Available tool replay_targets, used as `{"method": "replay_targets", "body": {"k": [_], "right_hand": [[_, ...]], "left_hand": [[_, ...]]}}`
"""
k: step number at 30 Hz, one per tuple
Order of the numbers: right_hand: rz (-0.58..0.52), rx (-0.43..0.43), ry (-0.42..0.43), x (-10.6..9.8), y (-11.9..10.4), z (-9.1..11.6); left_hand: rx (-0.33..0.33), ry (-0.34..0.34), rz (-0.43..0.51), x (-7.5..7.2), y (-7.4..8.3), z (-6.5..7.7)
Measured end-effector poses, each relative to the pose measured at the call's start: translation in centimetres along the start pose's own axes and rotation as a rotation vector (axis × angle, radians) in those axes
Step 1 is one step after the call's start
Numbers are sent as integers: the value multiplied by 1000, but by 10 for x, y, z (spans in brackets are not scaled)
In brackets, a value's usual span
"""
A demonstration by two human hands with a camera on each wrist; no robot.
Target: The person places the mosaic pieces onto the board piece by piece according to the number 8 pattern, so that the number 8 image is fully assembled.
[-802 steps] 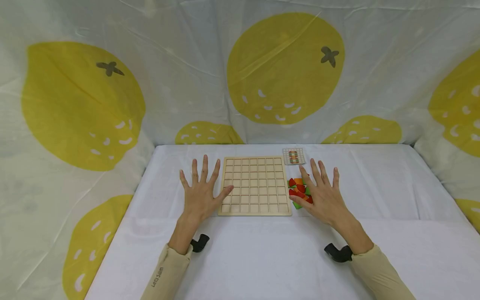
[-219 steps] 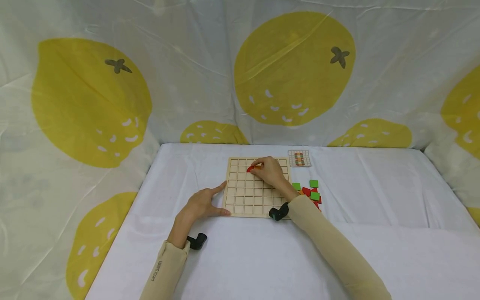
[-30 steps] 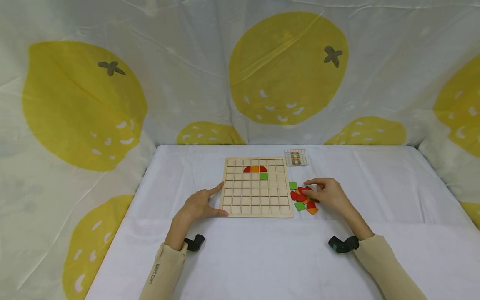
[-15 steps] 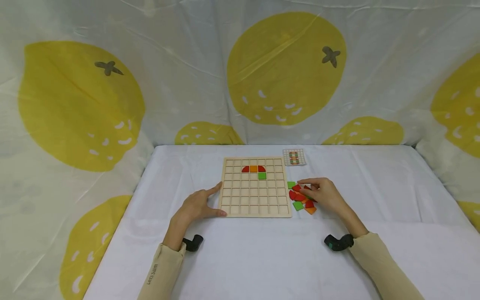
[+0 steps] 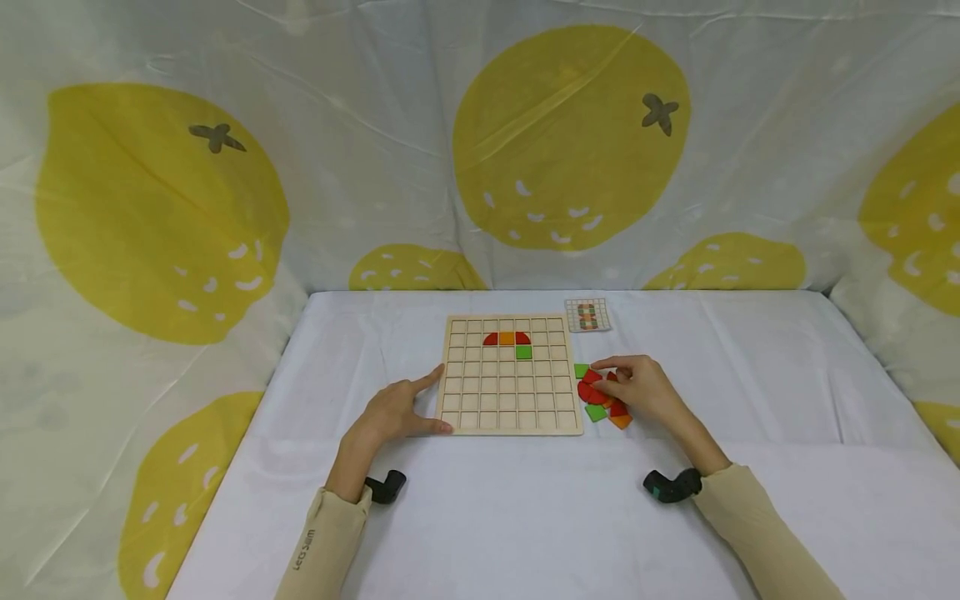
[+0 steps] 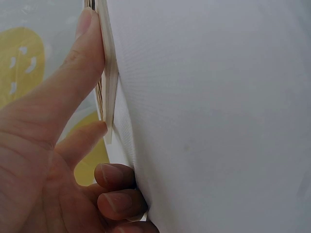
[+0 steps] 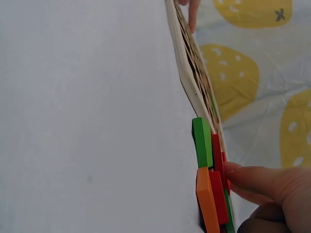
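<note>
A wooden grid board (image 5: pixel 498 385) lies on the white cloth. Two red rounded tiles (image 5: pixel 491 339) flank an orange square tile (image 5: pixel 507 338) near its top, with a green square tile (image 5: pixel 523 352) below the right one. My left hand (image 5: pixel 390 410) braces the board's lower left corner, index finger and thumb stretched along its edges; the left wrist view shows the other fingers bent. Over the loose pile, my right hand (image 5: pixel 645 387) has thumb and index finger about a red tile (image 5: pixel 592 377). In the right wrist view a fingertip touches red tiles (image 7: pixel 217 158); part of the pile is hidden.
Loose tiles lie right of the board, among them a green square (image 5: pixel 596 412) and an orange one (image 5: pixel 620 422). A small pattern card (image 5: pixel 588 315) lies beyond them. Lemon-printed cloth (image 5: pixel 570 137) walls the back and sides.
Since the oldest frame, the red, orange and green tiles have come onto the board. In the last second my right hand has shifted slightly left among the loose tiles; my left hand stays.
</note>
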State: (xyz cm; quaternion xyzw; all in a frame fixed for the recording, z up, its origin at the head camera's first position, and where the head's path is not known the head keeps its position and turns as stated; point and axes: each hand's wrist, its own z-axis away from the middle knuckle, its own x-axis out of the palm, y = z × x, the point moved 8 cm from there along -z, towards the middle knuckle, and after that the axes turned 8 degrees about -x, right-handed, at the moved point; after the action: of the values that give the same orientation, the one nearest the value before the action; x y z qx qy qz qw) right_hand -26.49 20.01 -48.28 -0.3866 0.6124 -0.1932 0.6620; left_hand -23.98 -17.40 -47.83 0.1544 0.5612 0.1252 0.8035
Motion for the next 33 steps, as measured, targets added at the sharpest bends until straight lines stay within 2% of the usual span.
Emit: {"method": "replay_targets", "body": {"k": [11,22,33], "right_hand": [[37,-6,70,4,-4,-4],[-17,14,0,3,4,-3],[-18,-20,27,2,1,-5]], "left_hand": [[9,8,-20,0,-1,-1],[0,-1,-15,0,0,-1],[8,4,-12,0,1,0]]}}
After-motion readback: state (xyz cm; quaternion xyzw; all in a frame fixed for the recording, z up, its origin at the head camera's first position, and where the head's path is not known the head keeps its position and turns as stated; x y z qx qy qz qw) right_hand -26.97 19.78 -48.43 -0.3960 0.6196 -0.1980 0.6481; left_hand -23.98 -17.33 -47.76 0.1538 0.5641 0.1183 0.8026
